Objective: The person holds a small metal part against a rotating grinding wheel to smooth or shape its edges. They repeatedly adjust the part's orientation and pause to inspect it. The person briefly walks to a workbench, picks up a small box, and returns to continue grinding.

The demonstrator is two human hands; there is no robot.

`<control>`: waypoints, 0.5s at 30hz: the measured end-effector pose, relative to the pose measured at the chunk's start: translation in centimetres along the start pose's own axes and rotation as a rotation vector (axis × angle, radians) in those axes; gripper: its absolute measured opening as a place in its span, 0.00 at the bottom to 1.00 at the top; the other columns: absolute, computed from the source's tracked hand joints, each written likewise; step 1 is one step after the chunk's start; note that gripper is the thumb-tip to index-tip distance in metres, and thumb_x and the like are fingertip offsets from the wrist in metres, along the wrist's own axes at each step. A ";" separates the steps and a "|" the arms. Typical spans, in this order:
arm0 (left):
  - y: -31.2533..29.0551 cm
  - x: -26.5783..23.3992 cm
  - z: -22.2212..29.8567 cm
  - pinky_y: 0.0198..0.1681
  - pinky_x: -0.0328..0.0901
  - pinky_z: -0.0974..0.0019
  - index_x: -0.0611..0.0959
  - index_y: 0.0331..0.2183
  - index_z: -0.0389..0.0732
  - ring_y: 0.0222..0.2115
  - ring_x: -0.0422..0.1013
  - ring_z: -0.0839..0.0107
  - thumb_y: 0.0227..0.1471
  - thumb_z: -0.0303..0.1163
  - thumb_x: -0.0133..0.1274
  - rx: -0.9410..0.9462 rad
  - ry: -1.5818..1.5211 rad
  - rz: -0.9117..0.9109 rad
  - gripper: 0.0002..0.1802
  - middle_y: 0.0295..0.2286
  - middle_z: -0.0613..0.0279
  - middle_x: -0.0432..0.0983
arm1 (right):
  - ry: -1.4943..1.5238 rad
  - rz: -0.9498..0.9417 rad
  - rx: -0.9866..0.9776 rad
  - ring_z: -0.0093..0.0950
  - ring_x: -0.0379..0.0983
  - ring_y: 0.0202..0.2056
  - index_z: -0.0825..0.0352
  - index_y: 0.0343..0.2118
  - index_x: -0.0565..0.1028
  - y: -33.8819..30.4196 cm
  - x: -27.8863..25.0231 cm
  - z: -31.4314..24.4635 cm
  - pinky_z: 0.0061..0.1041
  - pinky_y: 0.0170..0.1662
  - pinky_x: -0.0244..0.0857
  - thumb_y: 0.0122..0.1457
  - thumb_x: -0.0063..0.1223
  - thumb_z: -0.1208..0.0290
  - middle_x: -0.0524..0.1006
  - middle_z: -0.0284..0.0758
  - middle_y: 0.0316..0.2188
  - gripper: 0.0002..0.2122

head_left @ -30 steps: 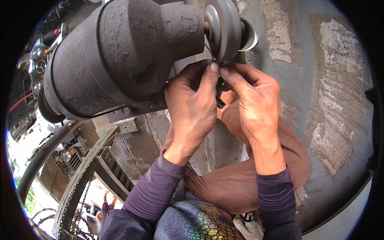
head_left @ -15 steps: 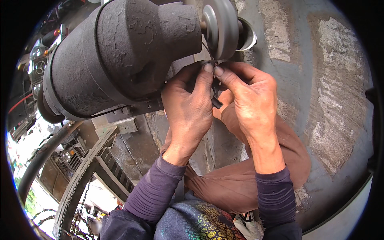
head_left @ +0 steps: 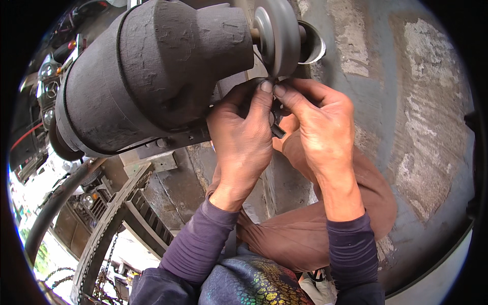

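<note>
A grey grinding wheel (head_left: 285, 38) sits on the shaft of a large dark, dusty motor (head_left: 157, 66). Just below the wheel's lower edge, the thumbs and fingers of both my hands meet in a pinch. My left hand (head_left: 241, 132) is closed, its thumb pressed against the forefinger. Close beside it, my right hand (head_left: 325, 119) is pinched in the same way. Whatever small piece lies between the fingertips is mostly hidden and too small to name. A short dark tube-like part (head_left: 278, 131) shows between my hands, below the fingertips.
A cup-shaped metal guard (head_left: 314, 44) stands right of the wheel. At lower left are a curved beam (head_left: 104, 223) with a chain (head_left: 109, 254) and a dark pipe (head_left: 56, 195). Worn grey flooring (head_left: 427, 127) with rough patches lies right. My bent leg (head_left: 290, 229) is beneath my forearms.
My hands stay pinched at the wheel's lower edge and have barely shifted. The whole view has moved slightly.
</note>
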State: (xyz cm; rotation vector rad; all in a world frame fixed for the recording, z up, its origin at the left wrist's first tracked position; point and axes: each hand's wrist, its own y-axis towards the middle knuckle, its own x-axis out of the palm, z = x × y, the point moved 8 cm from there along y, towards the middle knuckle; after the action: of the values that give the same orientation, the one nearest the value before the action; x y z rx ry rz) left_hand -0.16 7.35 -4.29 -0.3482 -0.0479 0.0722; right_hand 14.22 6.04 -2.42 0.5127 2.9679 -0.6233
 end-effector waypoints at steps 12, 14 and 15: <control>0.3 0.4 0.1 0.34 0.70 0.70 0.86 0.38 0.29 0.29 0.75 0.78 0.62 0.33 0.56 -0.019 -0.003 -0.044 0.14 0.28 0.58 0.84 | 0.123 0.014 0.056 0.18 0.76 0.32 0.77 0.39 0.83 -0.2 -0.2 0.8 0.19 0.38 0.71 0.61 0.61 0.77 0.83 0.35 0.30 0.08; 0.4 0.5 0.1 0.34 0.70 0.70 0.86 0.37 0.29 0.28 0.75 0.78 0.62 0.33 0.56 -0.016 -0.009 -0.047 0.14 0.27 0.58 0.84 | 0.130 0.012 0.063 0.19 0.76 0.32 0.77 0.40 0.83 -0.2 -0.2 0.9 0.19 0.38 0.71 0.61 0.61 0.77 0.84 0.35 0.30 0.08; 0.4 0.5 0.1 0.33 0.70 0.70 0.86 0.37 0.29 0.28 0.75 0.78 0.62 0.32 0.55 -0.017 -0.008 -0.050 0.14 0.27 0.58 0.84 | 0.135 0.011 0.067 0.19 0.76 0.32 0.77 0.40 0.83 -0.2 -0.2 0.9 0.19 0.38 0.71 0.61 0.61 0.77 0.84 0.35 0.31 0.08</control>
State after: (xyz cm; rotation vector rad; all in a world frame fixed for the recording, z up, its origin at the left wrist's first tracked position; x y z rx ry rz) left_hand 0.29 7.84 -4.30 -0.3632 -0.0651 0.0237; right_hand 14.31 5.44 -3.10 0.5988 3.0762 -0.7166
